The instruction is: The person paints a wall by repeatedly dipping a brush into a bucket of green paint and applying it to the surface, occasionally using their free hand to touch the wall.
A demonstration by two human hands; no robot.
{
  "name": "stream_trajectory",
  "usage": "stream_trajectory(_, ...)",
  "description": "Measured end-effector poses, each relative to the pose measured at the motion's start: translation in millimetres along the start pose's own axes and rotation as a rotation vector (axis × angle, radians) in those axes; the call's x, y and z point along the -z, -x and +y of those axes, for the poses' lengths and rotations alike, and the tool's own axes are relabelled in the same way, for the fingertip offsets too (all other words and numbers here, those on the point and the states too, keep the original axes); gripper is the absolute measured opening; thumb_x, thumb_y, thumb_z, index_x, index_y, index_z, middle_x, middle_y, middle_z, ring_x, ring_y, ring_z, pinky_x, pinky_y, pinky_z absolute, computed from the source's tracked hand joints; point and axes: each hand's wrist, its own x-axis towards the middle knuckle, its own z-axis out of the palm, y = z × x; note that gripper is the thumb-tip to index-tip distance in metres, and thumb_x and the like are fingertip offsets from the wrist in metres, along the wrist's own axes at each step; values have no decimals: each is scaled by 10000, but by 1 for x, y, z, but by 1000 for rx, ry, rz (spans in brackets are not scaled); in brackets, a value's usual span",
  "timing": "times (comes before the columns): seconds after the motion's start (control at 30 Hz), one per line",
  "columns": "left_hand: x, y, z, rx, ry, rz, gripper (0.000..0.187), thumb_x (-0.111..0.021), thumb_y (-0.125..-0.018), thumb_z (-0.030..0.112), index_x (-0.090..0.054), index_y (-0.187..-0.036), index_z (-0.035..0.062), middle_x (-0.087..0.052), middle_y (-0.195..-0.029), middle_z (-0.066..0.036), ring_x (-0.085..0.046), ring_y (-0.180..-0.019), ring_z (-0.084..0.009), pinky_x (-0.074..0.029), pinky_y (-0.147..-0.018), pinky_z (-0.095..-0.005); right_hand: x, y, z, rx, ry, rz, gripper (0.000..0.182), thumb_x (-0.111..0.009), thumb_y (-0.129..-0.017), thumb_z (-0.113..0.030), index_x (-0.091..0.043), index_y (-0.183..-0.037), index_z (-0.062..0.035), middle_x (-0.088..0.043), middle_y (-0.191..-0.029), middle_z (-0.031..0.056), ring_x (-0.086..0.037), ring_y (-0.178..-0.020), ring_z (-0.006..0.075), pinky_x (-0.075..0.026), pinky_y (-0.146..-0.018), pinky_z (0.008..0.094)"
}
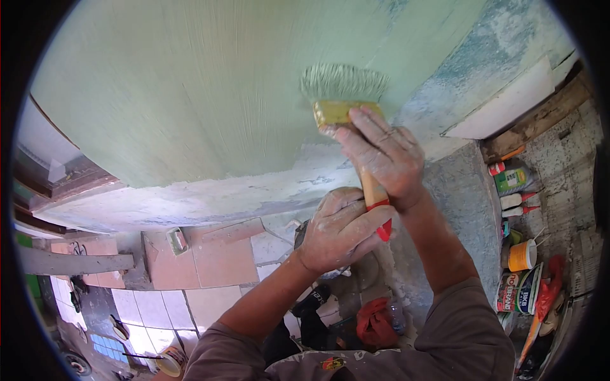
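A wide paintbrush (346,113) presses its pale, paint-covered bristles against the green wall (210,95). Its ferrule is yellow and its wooden handle ends in red. High on the brush, my right hand (386,152) grips the handle, with fingers laid along the ferrule. My left hand (340,225) is closed around the handle's lower end, near the red tip. Whitish smears cover both hands. Streaked green paint covers most of the wall, while its lower strip and right side show patchy white and blue.
On the right, a ledge holds bottles, an orange-yellow tub (522,255), paint cans (518,292) and a red plastic bag. Another red bag (375,322) lies on the floor by my feet. A grey beam (76,261) juts in from the left above floor tiles (222,257). A bucket (171,362) stands lower left.
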Motion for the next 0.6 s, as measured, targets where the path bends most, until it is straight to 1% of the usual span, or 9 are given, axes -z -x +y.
stream_trajectory(0.1,-2,19,-5,40,-18,-36,533,-939,-727,212,-705,-1191,89,-764,-1072,-112,-696,-1034,-339,-495,-915,-428,-14,20,-9,-23,-42,-51,408,-717,-827,-202,-806,-1225,-199,-756,-1234,146,-757,-1091,281,-512,-725,355)
stream_trajectory(0.17,-3,30,-8,78,7,-48,505,-896,-746,153,-707,-1208,80,-741,-1111,-128,-681,-1028,-355,-526,-911,-446,-20,28,-15,-41,-76,-81,407,-708,-833,-201,-805,-1229,-193,-752,-1238,150,-756,-1090,286,-511,-724,359)
stream_trajectory(0.3,-5,48,-7,203,32,-86,478,-869,-765,125,-707,-1210,68,-732,-1125,-142,-677,-1018,-362,-542,-905,-456,-33,51,-23,-85,-199,-171,392,-738,-830,-242,-801,-1207,-155,-747,-1238,171,-756,-1091,304,-542,-732,369)
stream_trajectory(0.33,-5,52,-4,237,21,-81,472,-884,-765,139,-708,-1197,62,-740,-1106,-137,-679,-998,-353,-538,-884,-448,-34,57,-27,-126,-262,-215,386,-765,-827,-266,-793,-1193,-146,-754,-1218,170,-758,-1079,313,-573,-743,404)
stream_trajectory(0.4,-4,52,3,302,-3,-69,466,-912,-766,166,-712,-1170,50,-757,-1068,-128,-685,-957,-335,-531,-842,-432,-33,58,-30,-143,-387,-295,372,-768,-840,-259,-788,-1193,-144,-759,-1199,165,-759,-1069,317,-589,-764,420)
stream_trajectory(0.43,-4,45,4,305,-14,-51,451,-908,-774,164,-715,-1164,45,-757,-1066,-128,-681,-945,-335,-536,-832,-430,-30,55,-30,-150,-448,-335,365,-770,-846,-255,-786,-1193,-142,-762,-1189,163,-760,-1064,319,-597,-774,428)
stream_trajectory(0.47,-2,28,9,308,-23,-35,437,-903,-781,161,-717,-1157,39,-756,-1063,-128,-677,-933,-334,-541,-821,-429,-23,47,-23,-206,-495,-448,347,-785,-841,-213,-784,-1180,-139,-762,-1203,163,-760,-1064,318,-610,-811,409)
stream_trajectory(0.5,1,7,15,309,-30,-20,422,-898,-789,159,-719,-1151,34,-755,-1060,-129,-673,-922,-333,-546,-810,-427,-18,33,-10,-187,-564,-376,364,-793,-831,-196,-784,-1191,-143,-762,-1206,164,-763,-1055,311,-609,-806,398)
stream_trajectory(0.6,12,-93,32,44,-29,143,408,-885,-810,170,-721,-1161,42,-749,-1036,-126,-681,-899,-322,-549,-813,-404,11,-28,38,-157,-739,-220,400,-806,-818,-155,-779,-1217,-138,-762,-1216,162,-767,-1046,292,-610,-802,374)
